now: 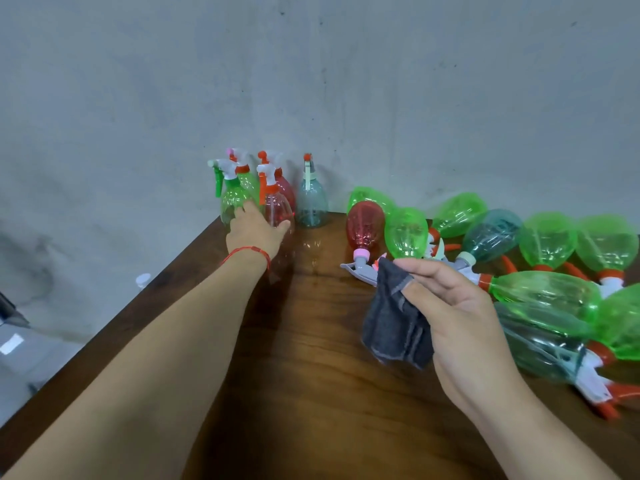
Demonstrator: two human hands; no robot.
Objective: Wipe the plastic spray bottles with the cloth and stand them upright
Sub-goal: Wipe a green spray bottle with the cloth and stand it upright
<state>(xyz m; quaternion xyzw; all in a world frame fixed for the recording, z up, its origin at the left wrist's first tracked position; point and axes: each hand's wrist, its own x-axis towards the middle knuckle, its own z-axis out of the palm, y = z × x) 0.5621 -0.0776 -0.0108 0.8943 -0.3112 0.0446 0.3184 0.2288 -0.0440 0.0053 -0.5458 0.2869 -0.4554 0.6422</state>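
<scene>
Soft, even, moderately bright light; shadows are kept faint. The upright spray bottles (277,206) are dimly mirrored in the glossy wooden table (311,393). Edges are bent by wide-angle distortion.

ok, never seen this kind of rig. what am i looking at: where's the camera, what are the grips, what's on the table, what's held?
There is one picture, from a wide-angle camera worn on a person's head, looking forward and down. There is no robot: the grips are two bare hands. The left hand holds a pale pink bottle, which stands among the upright bottles by the wall. The right hand pinches a dark grey cloth. To the right on the brown wooden table are the lying bottles, mostly green, with one red and some teal.
</scene>
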